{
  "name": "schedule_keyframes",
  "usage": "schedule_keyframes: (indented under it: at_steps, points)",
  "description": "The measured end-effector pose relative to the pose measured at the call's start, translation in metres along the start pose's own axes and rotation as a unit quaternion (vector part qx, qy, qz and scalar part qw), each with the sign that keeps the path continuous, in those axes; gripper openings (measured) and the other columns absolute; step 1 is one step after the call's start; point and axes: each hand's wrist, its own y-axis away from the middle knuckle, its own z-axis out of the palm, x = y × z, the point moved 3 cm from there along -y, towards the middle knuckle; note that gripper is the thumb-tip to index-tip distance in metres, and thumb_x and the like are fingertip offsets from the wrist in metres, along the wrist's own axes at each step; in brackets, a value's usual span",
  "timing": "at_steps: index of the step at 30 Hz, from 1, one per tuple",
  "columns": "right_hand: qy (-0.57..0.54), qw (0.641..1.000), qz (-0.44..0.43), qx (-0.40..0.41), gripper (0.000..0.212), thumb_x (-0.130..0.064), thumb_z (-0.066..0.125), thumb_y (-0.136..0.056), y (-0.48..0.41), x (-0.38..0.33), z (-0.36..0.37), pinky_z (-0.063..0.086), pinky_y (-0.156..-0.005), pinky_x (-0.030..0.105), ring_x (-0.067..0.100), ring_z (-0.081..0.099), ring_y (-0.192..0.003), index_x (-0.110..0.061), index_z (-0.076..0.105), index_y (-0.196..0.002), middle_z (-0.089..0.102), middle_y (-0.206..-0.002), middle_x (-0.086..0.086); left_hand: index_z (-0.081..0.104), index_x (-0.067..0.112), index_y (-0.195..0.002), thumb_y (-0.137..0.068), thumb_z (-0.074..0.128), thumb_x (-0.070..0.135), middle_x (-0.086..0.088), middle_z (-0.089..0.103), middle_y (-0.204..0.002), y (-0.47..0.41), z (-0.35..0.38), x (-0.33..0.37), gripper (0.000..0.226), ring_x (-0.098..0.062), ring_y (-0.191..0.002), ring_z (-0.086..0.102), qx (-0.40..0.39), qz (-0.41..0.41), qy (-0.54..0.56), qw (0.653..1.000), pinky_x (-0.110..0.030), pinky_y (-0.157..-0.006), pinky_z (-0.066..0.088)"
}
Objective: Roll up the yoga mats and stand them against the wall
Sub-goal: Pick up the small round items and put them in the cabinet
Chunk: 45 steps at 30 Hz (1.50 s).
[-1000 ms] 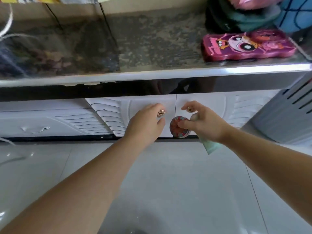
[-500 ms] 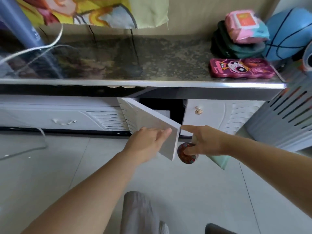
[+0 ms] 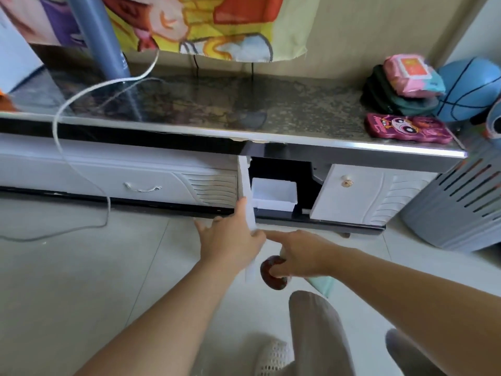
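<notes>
Swung from half open to fully open since half a second ago, the left cabinet door [image 3: 243, 180] now stands edge-on to the camera, baring a dark compartment with a white box [image 3: 273, 196] inside. Gripping that door's near edge is the left hand [image 3: 233, 240], thumb on the right face, fingers spread along the left face. Just right of it, the right hand [image 3: 301, 253] curls its lower fingers round a round red-brown disc [image 3: 271, 278] while its index finger points left toward the door; a pale green object [image 3: 322, 284] sticks out below the wrist, and whether the hand holds it cannot be told. To the right of the opening, the right cabinet door [image 3: 349, 196] stands slightly ajar. A rolled blue-grey mat [image 3: 100, 36] stands upright at the far left on the glossy cabinet top [image 3: 244, 109], in front of a cartoon-print cloth [image 3: 206, 23] hanging on the wall. From beside the roll a white cable [image 3: 81, 169] loops down over the drawer front [image 3: 141, 172] to the tiled floor [image 3: 81, 280]. At the far right of the top lie a pink cartoon case [image 3: 406, 128], a pile of dark green cloth [image 3: 390, 99] with a pink packet [image 3: 412, 74] on it, and a blue basketball [image 3: 471, 88]. On the floor at the right stands a grey slotted appliance [image 3: 458, 207]. Nearest the camera, a grey trouser leg [image 3: 317, 335] and a mesh shoe [image 3: 273, 354] show.
</notes>
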Motion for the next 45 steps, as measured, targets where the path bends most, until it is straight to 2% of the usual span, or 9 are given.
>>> schedule_keyframes:
  at_steps: [4,9,11,14,19,24,29,33,45]
  points:
    - [-0.138,0.989,0.028,0.04,0.058,-0.036,0.067,-0.083,-0.016,-0.013,0.005,0.051,-0.084,0.034,0.015,0.061,-0.087,-0.031,0.041,-0.135,0.066,-0.085,-0.006,0.023,0.029,-0.145,-0.094,0.039,0.02,-0.001,0.05,-0.135,0.005,-0.009,-0.034,0.055,-0.028,-0.121,0.048,0.007,-0.021,-0.031,0.999,-0.055,-0.109,0.023]
    - [-0.224,0.959,0.113,0.128,0.032,-0.037,0.068,-0.085,-0.009,0.005,-0.011,0.04,-0.062,0.023,0.013,0.052,-0.076,-0.01,0.057,-0.099,0.058,-0.089,0.001,0.033,0.029,-0.143,-0.093,0.045,0.019,0.004,0.027,-0.151,0.013,-0.018,-0.026,0.052,-0.024,-0.134,0.032,0.088,0.054,-0.088,0.991,-0.053,-0.115,0.013]
    - [-0.317,0.925,0.133,0.16,0.033,-0.037,0.069,-0.085,-0.009,0.02,-0.014,0.037,-0.061,0.027,0.016,0.048,-0.07,-0.006,0.057,-0.089,0.056,-0.082,0.007,0.032,0.028,-0.144,-0.094,0.046,0.021,0.004,0.023,-0.153,0.015,-0.017,-0.001,0.053,-0.021,-0.133,0.034,0.124,0.132,-0.033,0.983,-0.039,-0.108,0.028]
    - [-0.467,0.855,0.141,0.176,0.043,-0.043,0.072,-0.08,-0.016,0.044,-0.011,0.04,-0.071,0.035,0.022,0.048,-0.075,-0.003,0.058,-0.089,0.055,-0.084,0.013,0.028,0.029,-0.143,-0.095,0.05,0.037,0.009,0.034,-0.142,0.006,0.001,0.029,0.053,-0.017,-0.123,0.046,0.055,0.162,0.068,0.983,-0.032,-0.086,0.044]
    - [-0.509,0.827,0.157,0.182,0.038,-0.043,0.071,-0.083,-0.045,0.089,0.006,0.049,-0.084,0.046,0.021,0.053,-0.078,-0.007,0.057,-0.084,0.059,-0.084,0.01,0.044,0.03,-0.133,-0.089,0.061,0.044,0.009,0.042,-0.129,-0.042,0.043,0.047,0.049,-0.016,-0.109,0.056,0.0,0.129,0.156,0.979,-0.032,-0.087,0.048]
    - [-0.499,0.841,0.153,0.142,0.053,-0.052,0.064,-0.086,-0.085,0.13,0.02,0.044,-0.075,0.037,0.019,0.052,-0.072,0.0,0.061,-0.097,0.062,-0.083,0.009,0.051,0.03,-0.122,-0.081,0.07,0.041,0.009,0.053,-0.116,-0.097,0.094,0.051,0.046,-0.014,-0.103,0.057,-0.033,0.093,0.234,0.967,-0.033,-0.086,0.05]
    - [-0.338,0.913,0.178,0.144,0.042,-0.03,0.054,-0.094,-0.144,0.17,0.029,0.04,-0.06,0.023,0.01,0.055,-0.07,-0.026,0.041,-0.133,0.066,-0.08,-0.003,0.051,0.025,-0.125,-0.081,0.069,0.033,0.004,0.054,-0.117,-0.163,0.132,0.039,0.049,-0.017,-0.101,0.056,0.008,-0.015,0.26,0.965,-0.032,-0.079,0.05]
    - [-0.226,0.952,0.153,0.14,0.064,-0.023,0.049,-0.092,-0.197,0.187,0.04,0.048,-0.081,0.033,0.025,0.059,-0.097,-0.028,0.022,-0.149,0.067,-0.099,0.003,0.049,0.023,-0.13,-0.082,0.069,0.034,0.001,0.048,-0.125,-0.209,0.143,0.037,0.052,-0.018,-0.102,0.054,0.066,-0.029,0.226,0.972,-0.025,-0.076,0.038]
    - [-0.228,0.94,0.166,0.194,0.021,-0.032,0.048,-0.092,-0.201,0.212,0.061,0.049,-0.066,0.033,0.026,0.06,-0.076,-0.021,0.05,-0.108,0.064,-0.083,0.002,0.035,0.027,-0.129,-0.077,0.075,0.039,0.0,0.056,-0.11,-0.28,0.177,0.057,0.067,-0.025,-0.096,0.055,-0.084,0.027,0.119,0.989,-0.032,-0.072,0.042]
